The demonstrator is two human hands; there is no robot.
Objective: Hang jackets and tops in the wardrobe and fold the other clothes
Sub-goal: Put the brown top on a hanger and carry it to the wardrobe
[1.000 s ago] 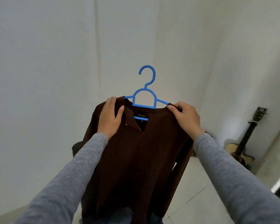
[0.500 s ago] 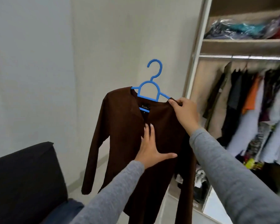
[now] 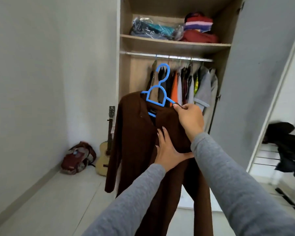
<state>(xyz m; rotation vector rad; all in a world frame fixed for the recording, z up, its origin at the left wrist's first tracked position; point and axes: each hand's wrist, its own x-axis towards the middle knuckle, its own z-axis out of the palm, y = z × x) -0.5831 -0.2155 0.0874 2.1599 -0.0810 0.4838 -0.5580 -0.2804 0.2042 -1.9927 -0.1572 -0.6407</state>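
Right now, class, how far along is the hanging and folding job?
Done: the dark brown long-sleeved top sits on the blue plastic hanger. In hand: the right hand grips its shoulder, the left hand presses its front. Left: hooking it on the wardrobe's metal rail.

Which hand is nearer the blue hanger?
Right. The right hand pinches the brown top at one end of the hanger; the left hand lies flat lower on the top's front.
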